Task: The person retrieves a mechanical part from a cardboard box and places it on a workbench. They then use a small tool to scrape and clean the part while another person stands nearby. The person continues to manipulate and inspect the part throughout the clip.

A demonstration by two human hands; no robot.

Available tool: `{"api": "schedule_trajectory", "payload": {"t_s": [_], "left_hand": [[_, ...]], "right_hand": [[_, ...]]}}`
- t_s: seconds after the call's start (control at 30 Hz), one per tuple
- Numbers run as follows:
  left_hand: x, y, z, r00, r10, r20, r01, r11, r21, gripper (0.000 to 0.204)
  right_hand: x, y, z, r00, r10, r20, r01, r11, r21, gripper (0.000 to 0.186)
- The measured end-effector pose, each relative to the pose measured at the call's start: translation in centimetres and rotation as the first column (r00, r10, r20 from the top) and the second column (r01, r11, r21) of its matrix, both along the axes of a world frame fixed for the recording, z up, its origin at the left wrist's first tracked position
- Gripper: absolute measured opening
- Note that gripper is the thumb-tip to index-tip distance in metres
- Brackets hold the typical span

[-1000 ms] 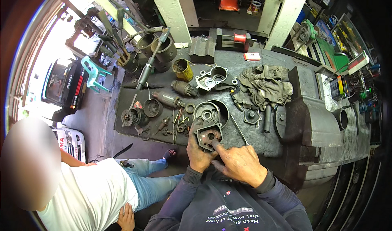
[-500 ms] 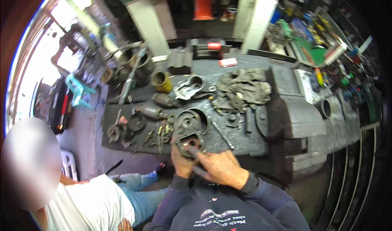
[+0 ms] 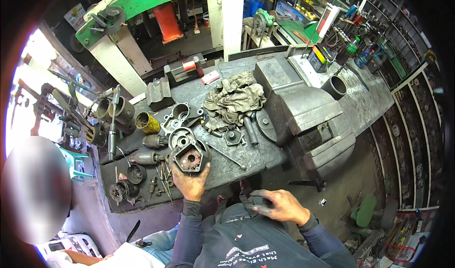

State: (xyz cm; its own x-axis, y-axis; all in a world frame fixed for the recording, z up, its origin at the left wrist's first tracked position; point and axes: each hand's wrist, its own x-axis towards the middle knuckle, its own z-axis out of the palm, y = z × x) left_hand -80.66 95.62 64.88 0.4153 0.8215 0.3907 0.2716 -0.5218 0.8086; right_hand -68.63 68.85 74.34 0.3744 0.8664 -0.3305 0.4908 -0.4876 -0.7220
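Here, in the head view, left hand (image 3: 190,186): fingers and thumb closed around the sides of a square-mouthed grey metal housing (image 3: 185,161), gripping it from the near side.
Housing: held at the near edge of the dark, worn workbench (image 3: 266,158), mouth turned up, showing a reddish inside and a round central hole. A round grey metal ring part (image 3: 182,136) shows just beyond; whether they touch cannot be told.
Right hand (image 3: 283,205): well apart from the housing, before the person's dark printed shirt (image 3: 237,235); fingers bent, partly curled. Whether they have hold of the dark cloth beside them cannot be told.
Bench, right of housing: a long thin steel wrench (image 3: 228,157) lies aslant; beyond it, a crumpled grey-green rag (image 3: 235,99).
Bench, left of housing: a dark cylindrical metal armature (image 3: 149,159), a round dark metal cup (image 3: 136,174), and farther back an open yellow can (image 3: 149,123).
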Motion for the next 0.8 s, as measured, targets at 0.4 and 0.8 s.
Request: {"api": "schedule_trajectory", "payload": {"t_s": [0.4,0.8], "left_hand": [[-0.8,1.4,-1.9,0.968,0.017,-0.25,-0.047,0.992,-0.115,0.128],[-1.9,-0.7,-3.5,0.987,0.094,-0.13,-0.083,0.993,0.088,0.128]], "right_hand": [[-8.7,-29.7,-25.7,0.544,-0.831,0.12,0.689,0.36,-0.63,0.037],[-10.2,-38.4,-34.6,0.359,-0.933,-0.002,0.783,0.303,-0.543,0.027]]}}
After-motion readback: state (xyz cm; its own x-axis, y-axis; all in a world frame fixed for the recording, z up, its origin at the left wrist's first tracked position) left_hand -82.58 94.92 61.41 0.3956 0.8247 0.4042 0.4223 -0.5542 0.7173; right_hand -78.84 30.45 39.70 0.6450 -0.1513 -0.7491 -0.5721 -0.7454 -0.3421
